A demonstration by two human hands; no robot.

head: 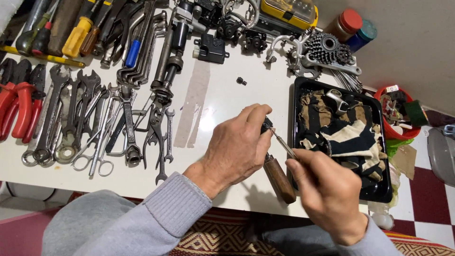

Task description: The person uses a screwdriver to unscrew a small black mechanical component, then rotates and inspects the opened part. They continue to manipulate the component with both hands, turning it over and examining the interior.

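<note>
Red-handled pliers, black tray, striped black-and-tan cloth, perhaps brown wooden handle.

Surface: white table, glossy, with a strip of tape residue.
Far left: screwdrivers, red-handled pliers.
Left, near: row of spanners, scissors.
Far centre: black metal parts.
Far right: sprocket cluster.
Right: black tray.
Near centre: wooden-handled tool.
</note>
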